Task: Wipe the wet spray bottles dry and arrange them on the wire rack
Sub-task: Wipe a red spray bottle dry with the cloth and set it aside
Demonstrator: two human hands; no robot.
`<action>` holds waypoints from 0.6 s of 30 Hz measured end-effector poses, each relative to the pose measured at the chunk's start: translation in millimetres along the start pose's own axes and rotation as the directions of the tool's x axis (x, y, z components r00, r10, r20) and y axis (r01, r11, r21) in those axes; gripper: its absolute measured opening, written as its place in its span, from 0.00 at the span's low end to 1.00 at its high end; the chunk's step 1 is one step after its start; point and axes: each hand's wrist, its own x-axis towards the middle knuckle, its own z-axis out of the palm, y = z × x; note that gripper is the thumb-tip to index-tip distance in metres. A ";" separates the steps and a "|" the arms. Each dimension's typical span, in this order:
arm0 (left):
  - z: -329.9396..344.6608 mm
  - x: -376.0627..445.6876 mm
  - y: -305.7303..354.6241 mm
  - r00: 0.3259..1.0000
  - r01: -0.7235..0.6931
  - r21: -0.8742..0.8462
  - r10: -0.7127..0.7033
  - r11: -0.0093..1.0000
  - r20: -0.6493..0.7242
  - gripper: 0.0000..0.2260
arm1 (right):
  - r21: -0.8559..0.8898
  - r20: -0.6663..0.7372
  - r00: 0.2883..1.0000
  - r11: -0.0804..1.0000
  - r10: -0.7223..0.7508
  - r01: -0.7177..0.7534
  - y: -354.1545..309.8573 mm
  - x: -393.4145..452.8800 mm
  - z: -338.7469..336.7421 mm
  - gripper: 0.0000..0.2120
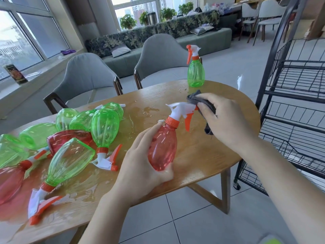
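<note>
Both bare forearms reach forward, the left hand (140,155) curled around a red bottle (162,147) from below while the right hand (223,118) pinches a grey cloth (202,101) against its nozzle.

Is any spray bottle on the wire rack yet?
No: the wire rack shelves in view hold nothing, and the upright green bottle stands on the table.
</note>
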 end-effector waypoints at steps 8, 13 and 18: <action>3.7 -0.4 4.6 0.998 -0.064 0.247 0.062 0.967 0.013 0.44 | -0.089 0.124 0.992 0.996 0.039 -0.028 -10.6 -2.3 -8.2 0.12; 7.8 1.7 8.1 0.998 -0.053 0.299 0.057 0.953 -0.006 0.43 | 0.092 0.034 0.998 0.995 0.044 -0.047 -29.2 -11.0 -1.8 0.12; 10.7 3.4 8.5 1.000 0.004 0.324 0.000 0.946 -0.013 0.45 | 0.248 0.015 0.998 0.967 0.062 -0.064 -41.8 -15.9 9.1 0.12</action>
